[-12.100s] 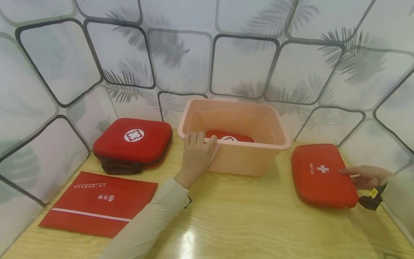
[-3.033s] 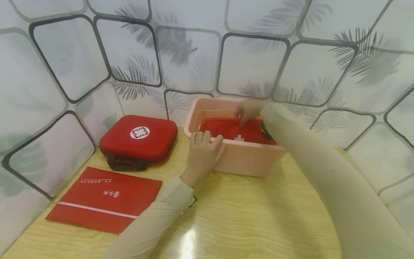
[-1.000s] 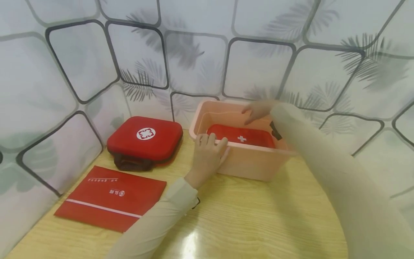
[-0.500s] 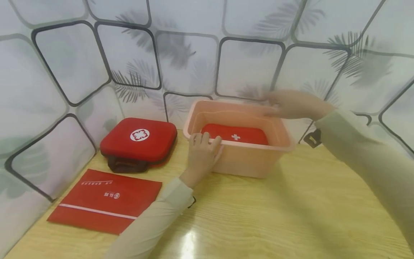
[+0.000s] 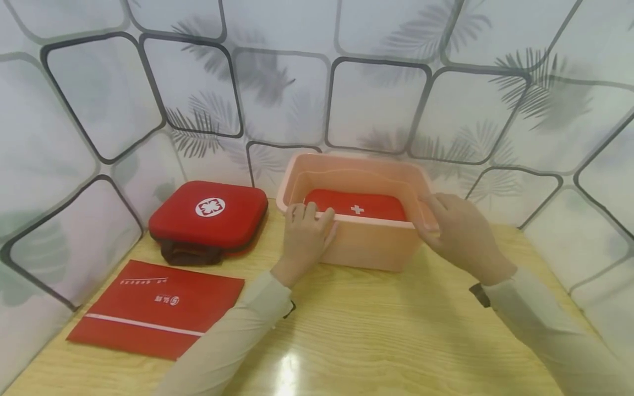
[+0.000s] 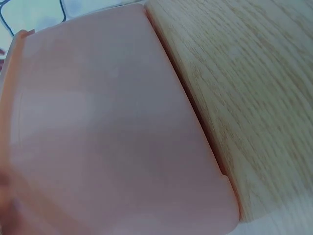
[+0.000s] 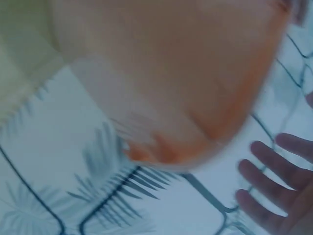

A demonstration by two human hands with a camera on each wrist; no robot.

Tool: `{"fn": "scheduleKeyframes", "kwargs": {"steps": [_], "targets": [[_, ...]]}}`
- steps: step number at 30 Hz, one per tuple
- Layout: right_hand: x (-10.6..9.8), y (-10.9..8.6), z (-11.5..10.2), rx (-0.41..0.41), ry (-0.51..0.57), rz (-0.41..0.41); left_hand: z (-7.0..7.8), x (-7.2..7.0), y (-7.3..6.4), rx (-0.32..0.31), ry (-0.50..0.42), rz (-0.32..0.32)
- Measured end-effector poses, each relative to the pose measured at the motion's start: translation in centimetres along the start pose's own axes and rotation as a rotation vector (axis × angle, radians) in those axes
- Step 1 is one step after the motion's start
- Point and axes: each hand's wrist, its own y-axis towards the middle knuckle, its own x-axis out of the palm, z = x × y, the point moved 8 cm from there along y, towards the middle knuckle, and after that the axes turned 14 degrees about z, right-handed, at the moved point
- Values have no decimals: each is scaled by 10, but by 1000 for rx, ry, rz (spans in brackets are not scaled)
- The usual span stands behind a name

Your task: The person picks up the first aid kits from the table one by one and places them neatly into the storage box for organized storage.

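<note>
A peach plastic bin (image 5: 366, 245) stands on the table. My left hand (image 5: 304, 239) grips its front rim near the left corner, fingers hooked over the edge. In the left wrist view the bin's outer wall (image 6: 102, 122) fills most of the picture. At the right rim is my right hand (image 5: 458, 234), its thumb near the front corner. The right wrist view shows this hand's fingers (image 7: 274, 181) spread and straight beside the bin. Inside the bin lies a red first aid pouch (image 5: 381, 206) with a white cross, its lower part hidden by the front wall.
A red hard-shell first aid case (image 5: 238, 212) with a dark handle lies left of the bin. In front of it is a flat red pouch (image 5: 148, 311) with a white stripe. A patterned wall covering (image 5: 277, 82) rises close behind and at both sides.
The cross-marked pouch went from the table's right into the bin, covering the red kit there. My right hand has since left the bin's inside for its right rim. My left hand keeps its grip.
</note>
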Motion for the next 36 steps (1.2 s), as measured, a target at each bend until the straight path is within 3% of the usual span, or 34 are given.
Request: {"fn": "scheduleKeyframes", "kwargs": {"steps": [5, 11, 18, 29, 36], "targets": [[16, -33, -6, -79, 21, 107, 1, -2, 2, -3, -14, 13], [36, -50, -9, -126, -33, 171, -1, -3, 3, -14, -13, -5], [47, -57, -13, -91, -82, 155, 1, -2, 2, -6, -19, 2], [50, -55, -14, -44, -106, 233, 0, -1, 2, -10, -39, 3], [51, -55, -12, 27, -122, 285, 0, 0, 1, -12, -35, -7]]}}
